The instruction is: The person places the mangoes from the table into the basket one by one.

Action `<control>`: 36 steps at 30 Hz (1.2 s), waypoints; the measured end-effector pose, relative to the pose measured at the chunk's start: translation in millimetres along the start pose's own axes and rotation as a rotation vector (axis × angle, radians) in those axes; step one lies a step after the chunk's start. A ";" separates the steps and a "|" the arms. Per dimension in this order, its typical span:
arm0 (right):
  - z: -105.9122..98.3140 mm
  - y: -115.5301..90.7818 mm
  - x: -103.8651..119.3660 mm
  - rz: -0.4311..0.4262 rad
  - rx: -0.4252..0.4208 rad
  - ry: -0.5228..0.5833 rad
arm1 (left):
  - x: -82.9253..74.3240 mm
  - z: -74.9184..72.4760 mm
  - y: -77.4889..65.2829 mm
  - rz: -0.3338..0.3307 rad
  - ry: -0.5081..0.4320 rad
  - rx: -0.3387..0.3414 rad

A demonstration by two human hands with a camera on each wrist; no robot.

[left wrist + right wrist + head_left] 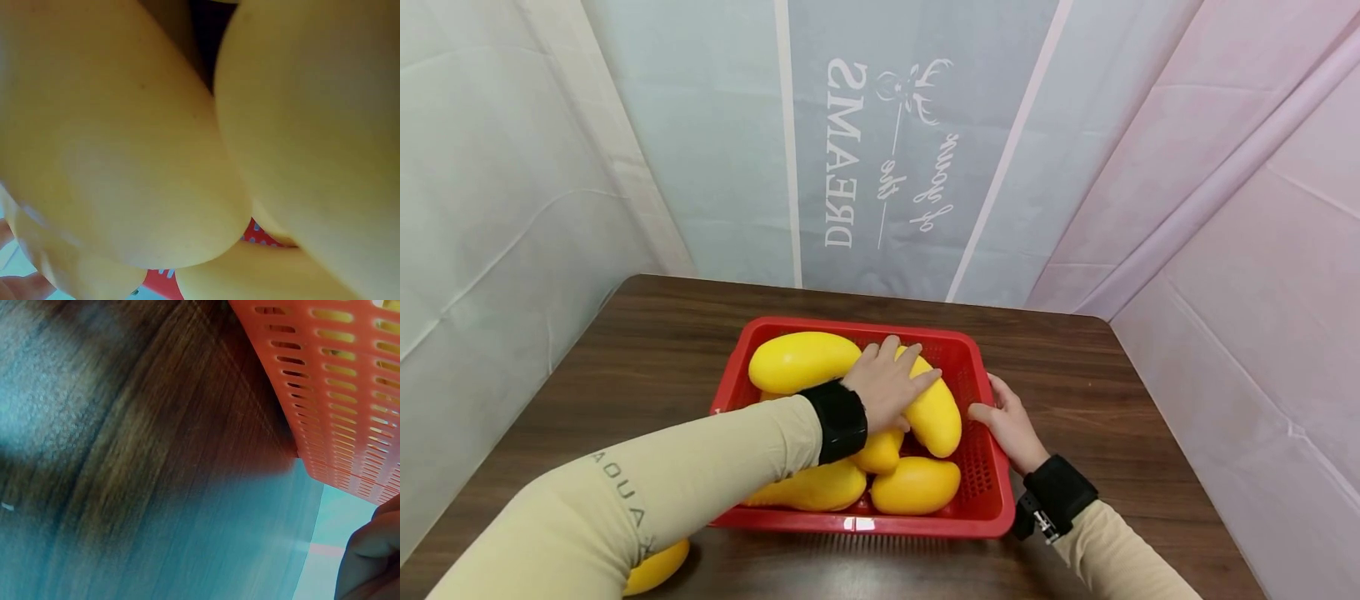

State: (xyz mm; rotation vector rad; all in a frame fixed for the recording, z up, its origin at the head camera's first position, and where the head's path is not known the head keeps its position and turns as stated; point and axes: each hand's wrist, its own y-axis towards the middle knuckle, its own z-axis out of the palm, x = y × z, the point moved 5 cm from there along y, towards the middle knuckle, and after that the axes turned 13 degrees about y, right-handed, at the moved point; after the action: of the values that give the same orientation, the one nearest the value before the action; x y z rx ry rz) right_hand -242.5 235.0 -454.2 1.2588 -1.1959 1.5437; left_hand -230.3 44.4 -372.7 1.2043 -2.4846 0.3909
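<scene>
A red plastic basket (1000, 508) with slotted sides holds several large yellow mangoes. My left hand (883, 387) reaches into it, fingers spread and laid over the upper end of a mango (936, 417) near the right side. Two big mangoes (125, 156) fill the left wrist view, with fingertips at its lower left edge. At the basket's right rim, my right hand (1015, 433) grips with the thumb over the inside and the fingers outside. Parts of the middle mangoes are hidden under the left hand and forearm.
Another mango (658, 568) lies on the dark wooden table (1075, 392), partly covered by the left sleeve. Behind the table hangs a pale cloth with printed lettering (842, 150). Light curtains (1262, 275) stand along both sides.
</scene>
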 end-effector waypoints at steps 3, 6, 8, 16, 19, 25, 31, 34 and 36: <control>0.5 0.2 0.3 0.002 -0.010 0.000 | 0.6 0.3 -3.6 0.016 -0.014 -0.014; 0.9 0.0 0.6 0.000 -0.013 0.000 | 3.1 -1.6 -8.1 0.038 -0.038 -0.032; 0.9 -0.1 0.8 0.000 -0.012 -0.001 | 6.4 -3.8 -12.0 0.054 -0.051 -0.046; -0.4 1.0 -1.0 -0.002 -0.014 -0.006 | 23.8 -8.2 -32.7 0.078 -0.085 -0.119; -0.7 1.0 -1.5 -0.003 -0.012 -0.010 | 29.6 -6.9 -39.5 0.075 -0.107 -0.118; -0.7 -0.5 -1.0 -0.001 -0.014 -0.019 | 41.8 0.0 -50.5 0.041 -0.140 -0.085; 0.3 -1.3 0.5 0.004 -0.021 -0.031 | 57.6 4.9 -67.3 0.011 -0.162 -0.106; 0.8 -1.9 2.0 0.001 -0.019 -0.033 | 67.2 7.4 -77.9 -0.004 -0.151 -0.144; 0.6 -2.0 2.6 -0.002 -0.018 -0.035 | 74.2 11.2 -84.8 -0.027 -0.153 -0.154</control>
State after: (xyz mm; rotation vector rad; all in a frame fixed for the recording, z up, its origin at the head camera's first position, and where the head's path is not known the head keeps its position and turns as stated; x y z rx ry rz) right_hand -240.9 234.9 -451.3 1.2799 -1.2282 1.5113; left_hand -207.8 -62.6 -343.3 1.2445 -2.5691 0.1008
